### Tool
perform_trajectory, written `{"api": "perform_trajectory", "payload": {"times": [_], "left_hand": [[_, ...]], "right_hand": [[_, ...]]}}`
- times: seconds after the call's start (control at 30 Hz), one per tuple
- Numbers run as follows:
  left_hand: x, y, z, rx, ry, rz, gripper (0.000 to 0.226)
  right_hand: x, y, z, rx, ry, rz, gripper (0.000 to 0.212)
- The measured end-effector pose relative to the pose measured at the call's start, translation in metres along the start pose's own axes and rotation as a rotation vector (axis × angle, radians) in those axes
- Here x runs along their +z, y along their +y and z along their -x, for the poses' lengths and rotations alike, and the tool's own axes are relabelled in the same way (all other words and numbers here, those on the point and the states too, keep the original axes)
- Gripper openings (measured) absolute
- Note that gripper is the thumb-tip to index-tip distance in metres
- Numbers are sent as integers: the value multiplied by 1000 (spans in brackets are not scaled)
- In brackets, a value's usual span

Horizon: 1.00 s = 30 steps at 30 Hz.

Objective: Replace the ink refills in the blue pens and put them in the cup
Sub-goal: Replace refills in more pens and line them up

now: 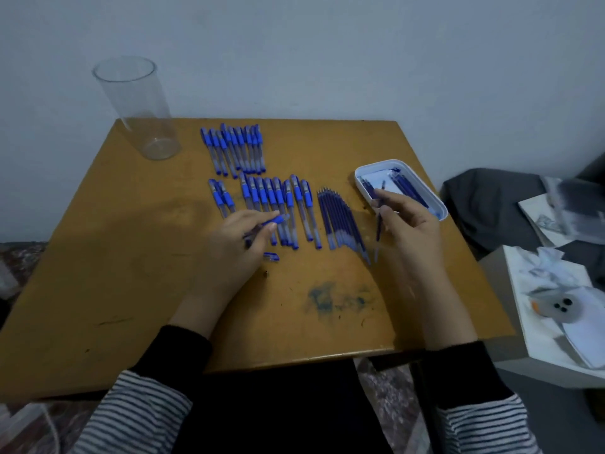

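My left hand grips a blue pen barrel over the middle of the wooden table. My right hand pinches a thin blue refill that hangs down beside the white tray. Several capped blue pens lie in two rows, a far row and a near row. A fan of several loose refills lies right of them. A small blue pen part lies by my left hand. The clear plastic cup stands empty at the table's far left corner.
The white tray holds several more refills and a white sheet. A blue ink smear marks the table's near middle. Right of the table, a grey bundle and a white box with crumpled tissue stand close.
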<state>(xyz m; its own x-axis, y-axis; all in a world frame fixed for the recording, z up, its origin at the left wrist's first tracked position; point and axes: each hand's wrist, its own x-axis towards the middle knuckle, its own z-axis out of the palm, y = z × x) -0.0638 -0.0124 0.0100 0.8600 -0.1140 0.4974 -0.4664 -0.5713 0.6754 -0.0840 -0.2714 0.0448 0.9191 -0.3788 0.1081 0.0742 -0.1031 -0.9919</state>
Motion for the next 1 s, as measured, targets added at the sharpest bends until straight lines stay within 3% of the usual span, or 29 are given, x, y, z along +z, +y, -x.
{"api": "perform_trajectory", "payload": {"times": [0.13, 0.47, 1.0], "left_hand": [[8, -1, -10, 54, 13, -19, 22], [8, 0, -9, -2, -29, -1, 25], [8, 0, -7, 27, -61, -39, 25]], "right_hand": [[-9, 1, -7, -28, -78, 261, 28], [10, 25, -1, -165, -49, 645, 23], [12, 30, -2, -255, -39, 697, 21]]}}
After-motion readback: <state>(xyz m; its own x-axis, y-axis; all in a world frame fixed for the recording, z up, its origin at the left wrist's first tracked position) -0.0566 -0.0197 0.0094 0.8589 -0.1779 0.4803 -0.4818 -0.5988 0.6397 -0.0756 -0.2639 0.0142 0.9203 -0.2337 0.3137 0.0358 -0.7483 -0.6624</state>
